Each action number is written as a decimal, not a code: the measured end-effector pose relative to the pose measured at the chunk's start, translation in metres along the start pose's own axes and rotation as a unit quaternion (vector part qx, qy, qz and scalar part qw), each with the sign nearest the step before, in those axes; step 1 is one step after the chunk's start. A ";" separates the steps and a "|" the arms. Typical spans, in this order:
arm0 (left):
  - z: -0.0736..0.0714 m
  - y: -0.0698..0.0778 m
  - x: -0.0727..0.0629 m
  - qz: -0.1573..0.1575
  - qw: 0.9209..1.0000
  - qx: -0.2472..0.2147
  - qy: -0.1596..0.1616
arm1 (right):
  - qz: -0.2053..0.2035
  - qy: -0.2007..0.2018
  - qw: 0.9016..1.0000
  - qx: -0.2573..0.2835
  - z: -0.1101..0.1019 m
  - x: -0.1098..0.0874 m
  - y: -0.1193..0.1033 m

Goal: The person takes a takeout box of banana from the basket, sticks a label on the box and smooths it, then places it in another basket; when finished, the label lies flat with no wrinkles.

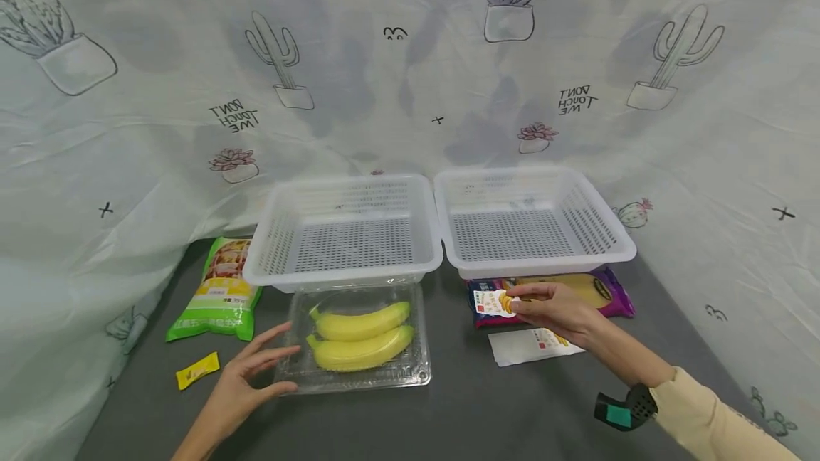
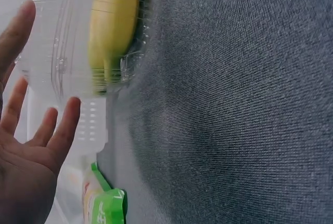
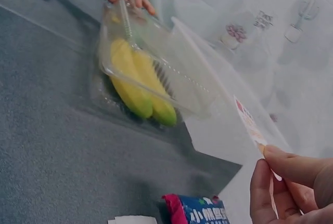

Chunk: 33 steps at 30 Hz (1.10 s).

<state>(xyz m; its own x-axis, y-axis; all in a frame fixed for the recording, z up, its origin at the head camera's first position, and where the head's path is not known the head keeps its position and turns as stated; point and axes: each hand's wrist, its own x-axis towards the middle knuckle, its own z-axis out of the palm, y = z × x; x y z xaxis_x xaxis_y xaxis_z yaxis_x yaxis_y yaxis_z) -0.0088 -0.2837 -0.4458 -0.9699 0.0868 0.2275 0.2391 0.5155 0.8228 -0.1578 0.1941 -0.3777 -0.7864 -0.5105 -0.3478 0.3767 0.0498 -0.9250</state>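
Note:
Two yellow bananas [image 1: 364, 348] lie inside a clear plastic clamshell box [image 1: 349, 381] with its lid down. At the box's left side is my left hand [image 1: 240, 380], fingers spread and fairly straight, fingertips right at the edge. In the left wrist view, the thumb and fingers of this hand [image 2: 28, 164] reach towards the clear box [image 2: 67, 63]. My right hand [image 1: 556, 310] pinches a small white label [image 1: 490, 303] with a banana picture between thumb and fingertips. It holds the label [image 3: 248, 122] to the right of the box.
Two white perforated baskets [image 1: 342, 278] stand at the back. A purple packet [image 1: 608, 294] and a white label sheet [image 1: 522, 347] lie under and near the right hand. A green food bag [image 1: 221, 304] and a small yellow packet [image 1: 197, 371] lie at left.

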 end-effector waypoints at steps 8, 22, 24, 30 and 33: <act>0.002 -0.001 0.004 0.006 1.000 -0.001 0.003 | 0.010 -0.004 1.000 -0.011 0.016 0.003 -0.006; 0.002 0.001 0.004 0.000 1.000 0.023 0.003 | 0.003 0.018 0.999 -0.032 0.058 0.021 -0.001; 0.002 0.002 0.005 -0.008 1.000 0.021 0.001 | 0.002 0.020 0.999 -0.038 0.064 0.024 0.002; 0.001 0.004 0.006 -0.029 0.999 0.025 -0.004 | -0.020 0.023 0.998 -0.059 0.080 0.036 0.009; 0.001 0.003 0.007 -0.029 0.999 0.020 -0.008 | -0.024 0.014 0.998 -0.059 0.086 0.042 0.011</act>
<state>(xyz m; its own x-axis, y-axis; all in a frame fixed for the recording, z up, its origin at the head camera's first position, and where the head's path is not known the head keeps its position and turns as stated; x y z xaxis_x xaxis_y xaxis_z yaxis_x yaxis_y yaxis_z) -0.0145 -0.2812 -0.4423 -0.9826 0.0692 0.1721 0.1814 0.5529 0.8133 -0.1445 0.0992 -0.3897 -0.8160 -0.4903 -0.3062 0.2800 0.1282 -0.9514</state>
